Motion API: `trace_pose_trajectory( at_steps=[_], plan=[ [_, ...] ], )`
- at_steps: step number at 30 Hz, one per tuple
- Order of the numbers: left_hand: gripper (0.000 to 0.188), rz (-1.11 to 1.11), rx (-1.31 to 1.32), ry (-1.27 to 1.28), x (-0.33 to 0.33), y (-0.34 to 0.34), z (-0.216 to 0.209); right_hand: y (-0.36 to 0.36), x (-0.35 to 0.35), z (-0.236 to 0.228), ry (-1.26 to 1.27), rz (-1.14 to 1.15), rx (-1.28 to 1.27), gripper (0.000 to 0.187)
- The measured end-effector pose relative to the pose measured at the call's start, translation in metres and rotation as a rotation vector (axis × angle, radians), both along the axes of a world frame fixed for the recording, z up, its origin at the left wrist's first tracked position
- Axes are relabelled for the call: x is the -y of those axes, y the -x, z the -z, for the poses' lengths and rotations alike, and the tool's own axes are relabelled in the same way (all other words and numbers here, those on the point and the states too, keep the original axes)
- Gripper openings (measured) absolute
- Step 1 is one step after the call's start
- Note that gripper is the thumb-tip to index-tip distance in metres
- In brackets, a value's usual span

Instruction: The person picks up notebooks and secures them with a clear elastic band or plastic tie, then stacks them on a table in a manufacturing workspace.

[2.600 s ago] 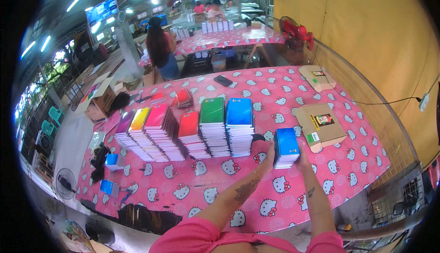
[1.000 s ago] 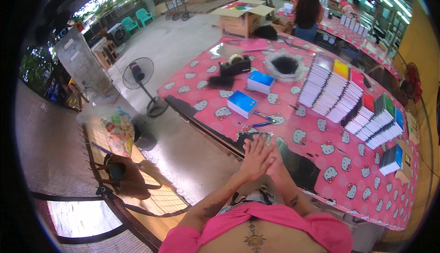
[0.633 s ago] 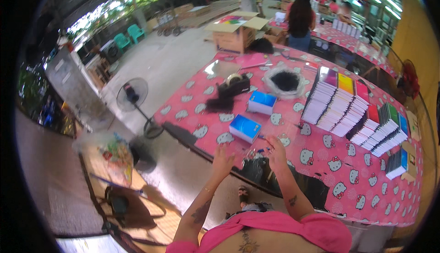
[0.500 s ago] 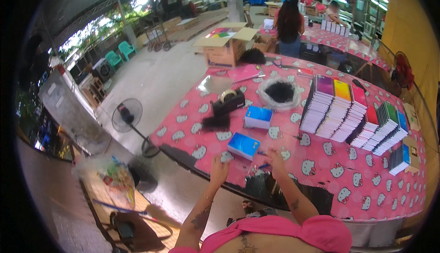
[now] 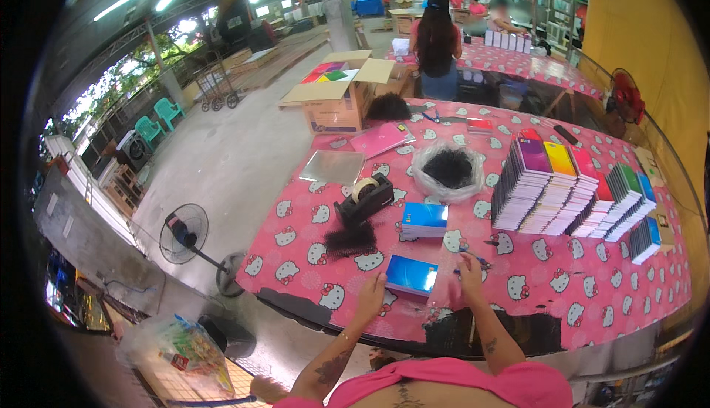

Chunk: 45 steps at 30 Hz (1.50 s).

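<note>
Head view, and from where I stand the work sits right under the wearer: a small blue-covered stack point(image 5: 412, 275) lies flat near the close edge of the pink-covered bench point(image 5: 532, 295), between the two hands. Take that stack as the centre of the dial, with twelve pointing away from the person. The left hand point(image 5: 372, 294) is between eight and nine, fingertips at the stack's left side; I cannot tell whether they press on it or only rest there. The right hand point(image 5: 470, 279) is at three, apart from the stack, fingers partly curled close by blue-handled pliers point(image 5: 481, 262); whether it grips them I cannot make out

If I were advising, I'd have the left fingers square to that side, low enough to catch every layer, because a pinch on the top cover alone could let the lower sheets slide. The right hand would do well to come clear of the pliers first, then meet the opposite side at the same height, with even, gentle pressure so the pile doesn't fan or bow. Level handling matters too: a second blue stack point(image 5: 425, 218) is near at twelve, a dark bristly bundle point(image 5: 350, 239) at ten and a tape dispenser point(image 5: 366, 197) at eleven, so a careless swing that way could knock something
</note>
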State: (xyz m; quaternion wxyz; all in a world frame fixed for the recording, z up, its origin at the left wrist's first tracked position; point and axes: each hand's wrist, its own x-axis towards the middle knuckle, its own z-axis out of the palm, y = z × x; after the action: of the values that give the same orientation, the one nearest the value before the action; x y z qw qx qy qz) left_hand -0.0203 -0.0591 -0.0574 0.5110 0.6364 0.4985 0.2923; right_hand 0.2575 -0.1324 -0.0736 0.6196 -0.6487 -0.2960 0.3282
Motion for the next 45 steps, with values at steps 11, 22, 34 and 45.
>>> trace_pose_trajectory(
  at_steps=[11,22,34,45],
  plan=[
    [0.052,0.198,0.212,0.364,-0.023,-0.020,0.004,0.102,0.005,0.024,-0.218,-0.017,-0.382,0.065],
    [0.056,0.135,-0.218,-0.702,-0.001,-0.019,0.022,0.107,0.020,0.007,-0.092,-0.013,-0.265,0.062],
    [0.038,0.734,-0.204,-1.172,-0.031,-0.009,0.002,0.101,0.039,0.023,-0.133,0.039,-0.444,0.076],
    [0.029,0.819,-0.193,-1.126,-0.035,-0.017,-0.019,0.080,0.027,0.014,-0.092,0.118,-0.474,0.060]
  ],
)
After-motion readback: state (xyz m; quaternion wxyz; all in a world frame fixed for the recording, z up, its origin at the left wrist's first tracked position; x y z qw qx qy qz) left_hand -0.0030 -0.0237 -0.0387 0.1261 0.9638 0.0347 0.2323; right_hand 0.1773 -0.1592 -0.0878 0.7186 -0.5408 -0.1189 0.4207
